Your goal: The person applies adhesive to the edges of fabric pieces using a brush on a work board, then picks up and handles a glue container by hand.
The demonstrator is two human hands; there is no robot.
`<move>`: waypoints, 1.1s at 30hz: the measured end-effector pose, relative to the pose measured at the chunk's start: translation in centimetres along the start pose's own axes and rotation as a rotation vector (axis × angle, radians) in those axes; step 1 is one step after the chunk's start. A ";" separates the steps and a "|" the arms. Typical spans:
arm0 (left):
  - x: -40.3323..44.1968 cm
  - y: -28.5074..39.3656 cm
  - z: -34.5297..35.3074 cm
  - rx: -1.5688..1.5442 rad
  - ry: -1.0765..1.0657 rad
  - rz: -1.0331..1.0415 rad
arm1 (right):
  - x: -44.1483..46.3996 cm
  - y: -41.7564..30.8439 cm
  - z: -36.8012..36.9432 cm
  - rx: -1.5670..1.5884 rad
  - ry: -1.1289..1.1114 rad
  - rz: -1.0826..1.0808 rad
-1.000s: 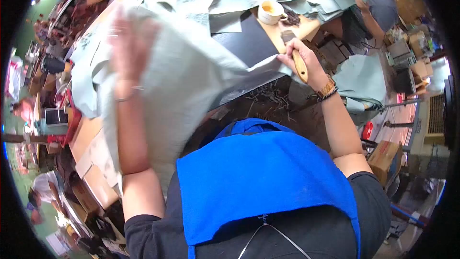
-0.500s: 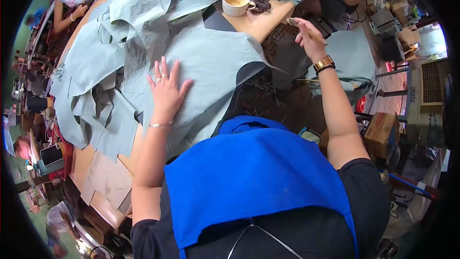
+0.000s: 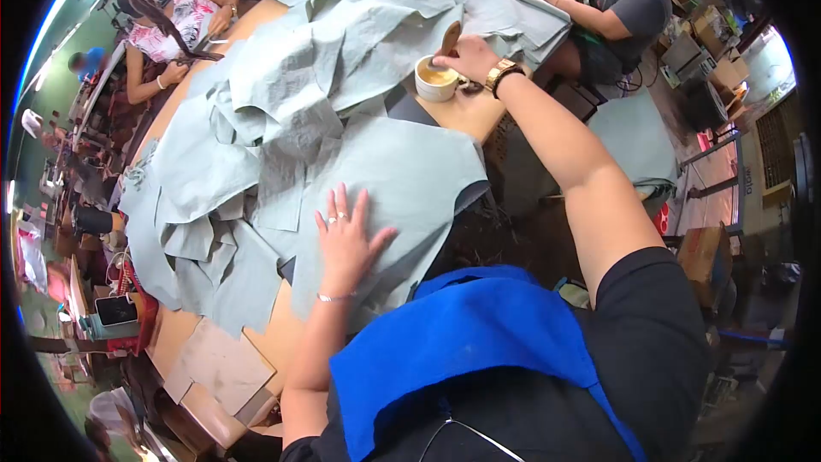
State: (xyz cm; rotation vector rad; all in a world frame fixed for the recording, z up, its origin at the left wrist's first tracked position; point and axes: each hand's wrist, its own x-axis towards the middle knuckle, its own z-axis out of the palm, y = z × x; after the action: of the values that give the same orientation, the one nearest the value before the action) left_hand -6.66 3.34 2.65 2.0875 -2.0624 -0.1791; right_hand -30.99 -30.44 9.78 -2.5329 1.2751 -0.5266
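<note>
My left hand [image 3: 344, 248] lies flat with fingers spread on a pale grey-green sheet [image 3: 402, 158], which looks like leather. Over at the far edge of the table, my right hand [image 3: 473, 60] is closed around a small tool with a brown wooden handle [image 3: 450, 37]. Its dark tip dips into a white cup [image 3: 436, 92] of yellowish paste. The exact kind of tool cannot be made out. Beside the cup, a dark clump [image 3: 469, 87] is partly hidden under my wrist.
Crumpled grey-green sheets [image 3: 282, 85] cover much of the wooden table [image 3: 282, 316]. More sheets [image 3: 634, 139] hang at the right. One person [image 3: 629, 17] works at the far right, another [image 3: 184, 17] at the far left. A cardboard box [image 3: 705, 261] stands near my right elbow.
My right hand has moved left and forward with the tool, from beside the table to the cup. My left hand stays flat on the sheet. The camera view has shifted.
</note>
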 end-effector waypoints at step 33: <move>0.7 -2.1 1.4 -0.056 -0.014 0.149 | -25.7 -8.1 0.7 0.427 0.205 0.189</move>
State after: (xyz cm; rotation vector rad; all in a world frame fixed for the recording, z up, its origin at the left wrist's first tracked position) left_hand -4.92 2.59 0.86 1.8970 -2.1841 -0.2255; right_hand -39.06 -4.85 7.00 -2.0273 1.2882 -0.9223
